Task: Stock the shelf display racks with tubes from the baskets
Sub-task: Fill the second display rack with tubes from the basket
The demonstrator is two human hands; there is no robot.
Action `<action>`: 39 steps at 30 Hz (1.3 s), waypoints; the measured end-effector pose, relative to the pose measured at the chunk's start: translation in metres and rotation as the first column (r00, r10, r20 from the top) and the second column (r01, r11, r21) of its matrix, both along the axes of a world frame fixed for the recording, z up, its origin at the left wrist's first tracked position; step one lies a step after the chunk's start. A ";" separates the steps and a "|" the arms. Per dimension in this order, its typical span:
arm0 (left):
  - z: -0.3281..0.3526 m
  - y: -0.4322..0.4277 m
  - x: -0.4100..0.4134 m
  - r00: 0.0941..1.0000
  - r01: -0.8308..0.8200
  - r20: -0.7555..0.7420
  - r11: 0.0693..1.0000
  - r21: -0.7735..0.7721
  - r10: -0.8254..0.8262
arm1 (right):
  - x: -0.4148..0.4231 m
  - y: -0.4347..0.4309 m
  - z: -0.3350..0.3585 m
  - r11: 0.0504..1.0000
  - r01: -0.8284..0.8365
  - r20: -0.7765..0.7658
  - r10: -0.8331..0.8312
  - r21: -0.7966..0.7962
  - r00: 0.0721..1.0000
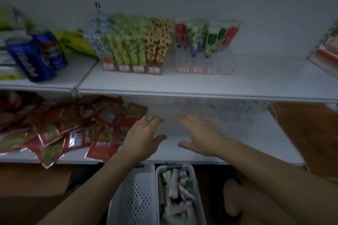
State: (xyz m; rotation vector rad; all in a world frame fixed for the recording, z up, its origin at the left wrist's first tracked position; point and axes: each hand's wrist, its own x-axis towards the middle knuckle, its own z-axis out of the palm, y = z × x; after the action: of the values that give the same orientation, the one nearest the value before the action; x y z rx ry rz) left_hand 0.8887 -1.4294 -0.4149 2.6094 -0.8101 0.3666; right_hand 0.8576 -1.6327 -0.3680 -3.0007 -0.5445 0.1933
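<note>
Both hands are empty here. The left hand (144, 133) and right hand (197, 135) hover flat over the lower shelf (237, 142), fingers straight and spread, gripping nothing.

The tubes (175, 192) to stock sit loose in the right-hand basket (173, 166), below the shelf edge. The basket beside it (135, 197) looks empty.

On the upper shelf (256, 82), the left rack (131, 68) looks packed. The clear rack (204, 64) has only a few tubes at the back and bare front slots, so I'd fill that one.

My tip: reach down, grab a few matching tubes at once and check the pattern against each lane. Then slide them in cap down, like the ones there seem to stand.

Something clear sits at the back of the lower shelf, too blurry to call. Mind the red sachets (64, 129) by the left hand.
</note>
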 end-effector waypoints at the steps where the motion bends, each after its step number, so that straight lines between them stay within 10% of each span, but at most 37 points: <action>1: -0.013 0.003 -0.007 0.996 -0.019 -0.085 1.000 -0.001 0.019 | -0.005 0.005 -0.017 0.999 -0.026 -0.021 0.025 -0.040 0.999; 6: -0.076 0.013 -0.032 0.878 -0.098 -0.458 0.989 0.108 0.137 | -0.016 0.026 -0.093 0.987 -0.076 -0.208 0.045 -0.143 0.977; 14: -0.140 0.002 -0.064 0.740 0.061 -0.659 0.962 0.266 0.136 | -0.040 0.026 -0.185 0.869 0.493 -0.466 -0.417 0.048 0.780; 39: -0.225 -0.048 -0.029 0.814 0.496 -0.565 0.666 0.557 -0.134 | -0.034 0.008 -0.238 0.862 0.424 -0.514 -0.507 -0.278 0.692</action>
State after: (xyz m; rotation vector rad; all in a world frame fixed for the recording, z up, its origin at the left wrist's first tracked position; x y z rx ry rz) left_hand 0.8596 -1.4772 -0.6397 2.8696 -1.3923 -0.8428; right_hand 0.8238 -1.6251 -0.6061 -2.8448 0.3148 1.0811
